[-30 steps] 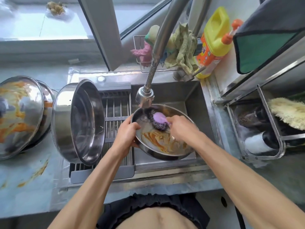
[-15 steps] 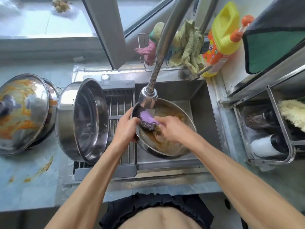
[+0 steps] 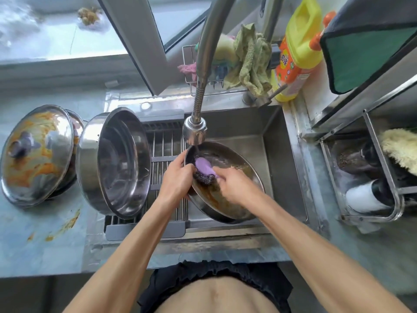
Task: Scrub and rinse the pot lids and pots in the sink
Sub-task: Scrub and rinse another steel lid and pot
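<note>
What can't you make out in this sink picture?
Head view only:
- Scrubber's grip: covered by the right hand.
- Lid's lower inner face: behind that hand.
- Second lid: hidden behind the stained lid.
- Detergent bottle: label too small to read.

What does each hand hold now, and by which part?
Left hand grips the pot lid by its left rim. Right hand grips the purple-handled scrubber by its handle.

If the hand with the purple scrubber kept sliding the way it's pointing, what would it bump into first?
Probably the other hand. The right hand points its scrubber up and left across the lid, and the left hand grips the rim right there. Depth is hard to judge.
</note>
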Available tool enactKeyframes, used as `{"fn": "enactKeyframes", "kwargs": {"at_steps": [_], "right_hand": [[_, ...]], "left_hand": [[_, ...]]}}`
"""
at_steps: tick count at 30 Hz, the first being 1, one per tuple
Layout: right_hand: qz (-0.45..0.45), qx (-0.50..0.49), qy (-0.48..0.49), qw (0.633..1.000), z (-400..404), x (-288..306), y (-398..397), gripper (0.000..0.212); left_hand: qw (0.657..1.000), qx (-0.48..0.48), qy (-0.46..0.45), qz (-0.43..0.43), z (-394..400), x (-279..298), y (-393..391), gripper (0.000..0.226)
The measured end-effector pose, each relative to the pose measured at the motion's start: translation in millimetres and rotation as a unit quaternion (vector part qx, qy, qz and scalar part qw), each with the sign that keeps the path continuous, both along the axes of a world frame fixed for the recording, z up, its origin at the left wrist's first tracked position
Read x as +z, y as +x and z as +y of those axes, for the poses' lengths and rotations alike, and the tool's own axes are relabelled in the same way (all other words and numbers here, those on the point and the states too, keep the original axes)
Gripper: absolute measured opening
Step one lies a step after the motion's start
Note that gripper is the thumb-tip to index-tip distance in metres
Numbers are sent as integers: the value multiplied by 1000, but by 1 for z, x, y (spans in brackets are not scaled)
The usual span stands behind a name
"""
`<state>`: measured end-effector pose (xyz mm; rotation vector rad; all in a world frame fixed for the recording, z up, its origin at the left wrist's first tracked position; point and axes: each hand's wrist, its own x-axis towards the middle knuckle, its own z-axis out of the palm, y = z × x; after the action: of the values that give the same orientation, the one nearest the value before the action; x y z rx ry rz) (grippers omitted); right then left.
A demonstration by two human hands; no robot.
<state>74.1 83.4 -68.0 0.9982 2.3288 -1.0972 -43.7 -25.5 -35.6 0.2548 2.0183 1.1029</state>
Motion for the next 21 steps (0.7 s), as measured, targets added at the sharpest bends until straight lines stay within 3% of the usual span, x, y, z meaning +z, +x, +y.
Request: {"fn": "enactKeyframes", "kwargs": {"at_steps": [5,9,13,18,21], "right_hand": [[-6,-38,10,999,17,-11,8,43],[51,-17,-70,996,-11,-4,11,44],[39,-51,-32,997,14,-10,17,43],[91,-1,-67,994,-2,4,22,43],[66,-8,-37,997,18,-7,25,44]], "left_hand": [[999,3,-25,39,-8,4,5,55],[997,-12,-41,59,-3,5,7,55],[997,-12,-28,67,2,8,13,55],[997,12,-16,76,11,0,14,53],[996,12,-18,92,10,-5,13,57]]}}
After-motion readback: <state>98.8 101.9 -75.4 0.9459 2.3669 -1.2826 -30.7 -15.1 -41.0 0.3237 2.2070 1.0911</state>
